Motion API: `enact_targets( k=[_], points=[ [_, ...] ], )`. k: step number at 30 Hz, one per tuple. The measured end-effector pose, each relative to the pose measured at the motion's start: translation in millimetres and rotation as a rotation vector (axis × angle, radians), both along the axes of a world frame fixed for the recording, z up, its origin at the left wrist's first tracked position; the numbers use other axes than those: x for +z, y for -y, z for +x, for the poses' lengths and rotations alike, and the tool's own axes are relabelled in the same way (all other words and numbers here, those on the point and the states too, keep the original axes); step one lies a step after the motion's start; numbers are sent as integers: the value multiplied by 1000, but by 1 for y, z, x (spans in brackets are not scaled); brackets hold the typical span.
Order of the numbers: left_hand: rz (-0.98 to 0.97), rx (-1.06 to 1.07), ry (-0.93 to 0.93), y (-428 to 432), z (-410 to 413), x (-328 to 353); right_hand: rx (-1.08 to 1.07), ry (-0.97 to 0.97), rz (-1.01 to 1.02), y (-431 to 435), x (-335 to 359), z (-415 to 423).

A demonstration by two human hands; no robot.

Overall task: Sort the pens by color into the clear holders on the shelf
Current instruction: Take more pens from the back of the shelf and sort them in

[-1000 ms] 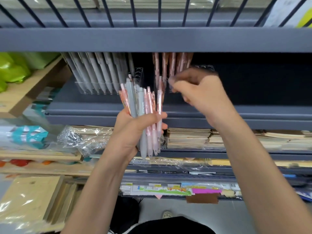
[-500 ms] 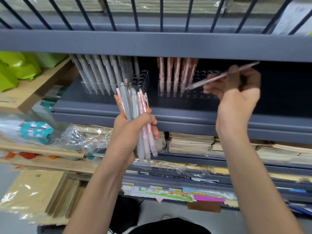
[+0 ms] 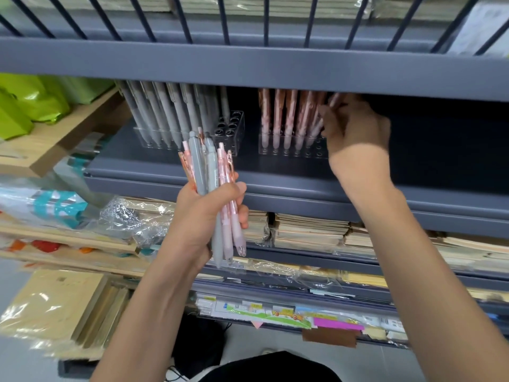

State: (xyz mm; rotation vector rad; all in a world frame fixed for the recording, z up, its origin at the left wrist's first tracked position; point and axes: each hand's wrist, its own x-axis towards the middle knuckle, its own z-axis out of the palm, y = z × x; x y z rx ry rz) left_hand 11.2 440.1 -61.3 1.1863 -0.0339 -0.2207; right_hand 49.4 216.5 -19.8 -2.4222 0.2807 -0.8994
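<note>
Risk: pink pen (image 3: 334,100) may miss its socket or knock standing pens askew — the right hand (image 3: 355,130) covers the holder's free holes.
Second risk: bundle of pens (image 3: 210,172) could slip, splayed loosely in one fist.
Pens: slim click pens, matte grey or pale pink with rose-gold clips.
Location: grey ones in the left clear holder (image 3: 231,125), pink in the right clear holder (image 3: 289,147), on the grey shelf (image 3: 275,175).
Left hand (image 3: 203,213): fingers wrapped round the mixed bundle, before the shelf edge.
Right hand: fingers curled on the pink pen — blurred.

Green bags (image 3: 30,106) are seen upper left, wrapped notebook stacks (image 3: 311,230) are shelved below, kraft packs (image 3: 55,307) are piled lower left.
</note>
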Motion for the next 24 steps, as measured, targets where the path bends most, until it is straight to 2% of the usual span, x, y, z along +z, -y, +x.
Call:
enact_targets(
  k=[3, 6, 12, 15, 18, 21, 23, 24],
  points=[
    [-31, 0, 11, -2, -1, 1, -27, -140, -185, -2, 11, 5],
    [-42, -9, 27, -3, -1, 3, -34, -201, -262, -1, 18, 6],
    [-24, -29, 43, -1, -3, 2, -45, -300, -285, -5, 25, 9],
    [-20, -24, 38, 2, -3, 0, -21, -281, -253, -7, 25, 8],
    [-2, -37, 42, 0, -4, 0, 6, -218, -105, -1, 22, 3],
    [28, -72, 48, -1, -6, 0, 28, -83, 196, 1, 21, -10],
    [58, -97, 54, 1, -7, -1, 193, -35, 470, -9, 24, -22],
    [75, -110, 63, 2, -7, -2, 303, -78, 560, -15, 25, -27]
  ],
)
